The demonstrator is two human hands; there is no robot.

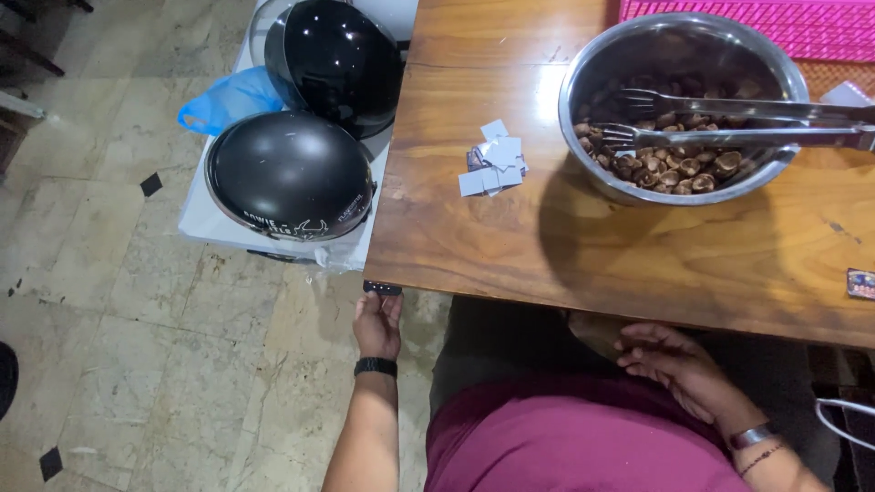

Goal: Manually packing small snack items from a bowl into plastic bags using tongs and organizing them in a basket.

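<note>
My left hand (377,323) reaches down beside the wooden table (510,237) and pinches a small dark flat object (382,288) just under the table's near left corner. A black band sits on that wrist. My right hand (679,364) rests in my lap below the table edge, fingers loosely curled, holding nothing. On the table stands a steel bowl (583,77) of brown nut shells with metal tongs (729,123) lying across it. A small pile of pale paper squares (493,162) lies left of the bowl.
Two black helmets (290,173) (337,59) sit on a white surface left of the table, with a blue plastic bag (228,100) beside them. A pink mat (784,23) lies at the table's far right. A small card (860,283) lies near the right edge. Marble floor lies below.
</note>
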